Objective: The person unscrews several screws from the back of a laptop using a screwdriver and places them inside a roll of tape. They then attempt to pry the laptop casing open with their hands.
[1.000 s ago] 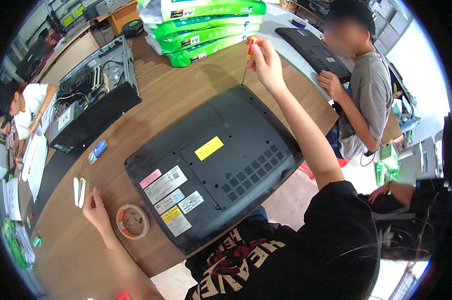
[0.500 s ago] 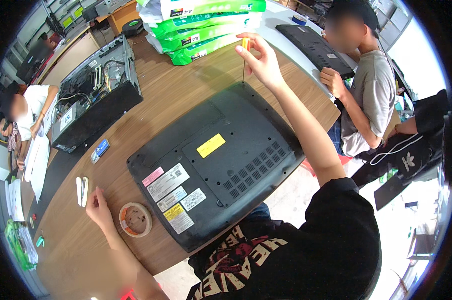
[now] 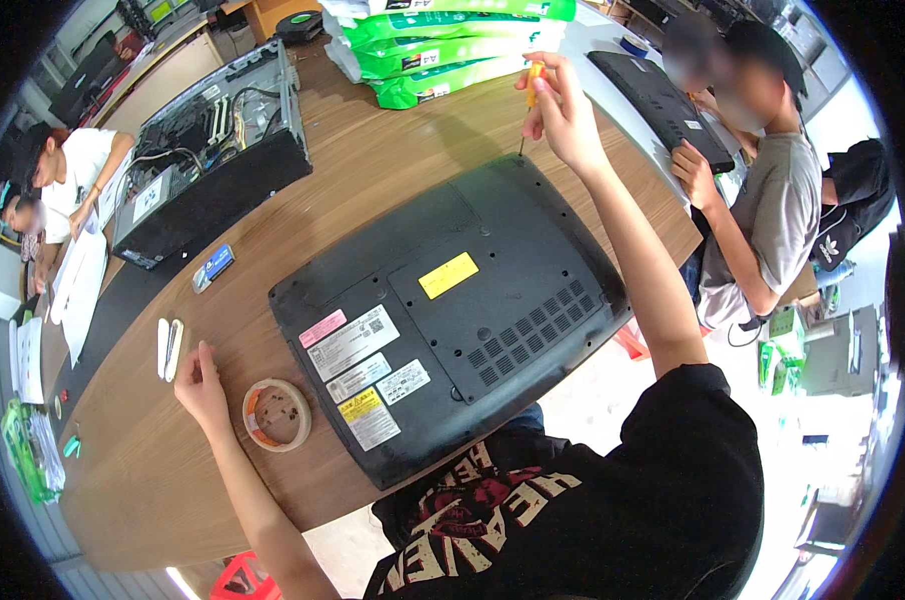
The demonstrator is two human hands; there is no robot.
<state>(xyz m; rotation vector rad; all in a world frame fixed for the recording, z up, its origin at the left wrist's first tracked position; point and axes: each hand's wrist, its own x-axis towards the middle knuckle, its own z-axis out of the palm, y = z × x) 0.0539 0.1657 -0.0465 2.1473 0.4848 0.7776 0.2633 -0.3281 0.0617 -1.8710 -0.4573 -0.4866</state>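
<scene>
A black laptop (image 3: pixel 533 235) lies upside down on the wooden table, its vents, screw holes and stickers facing up. My right hand (image 3: pixel 570 120) is closed around the orange-yellow handle of a screwdriver (image 3: pixel 535 85). The thin shaft points down, and its tip meets the laptop's far corner. My left hand (image 3: pixel 203 388) rests on the table, holding nothing that I can see, fingers loosely bent and a little apart. Beside it are a roll of tape (image 3: pixel 301 408) with small dark screws inside its ring and a slim white two-armed tool (image 3: pixel 170 350).
An opened computer case (image 3: pixel 223 170) stands at the far left, near a small blue box (image 3: pixel 214 268). Green paper packs (image 3: pixel 453 75) are stacked at the back. On the right, a person holds another dark laptop (image 3: pixel 658 110); at the left, another handles white papers (image 3: pixel 81 285).
The view has shifted, so the table's things sit slightly differently. My right hand's fingers have changed their hold on the screwdriver, which stays at the laptop's far corner. My left hand stays beside the tape.
</scene>
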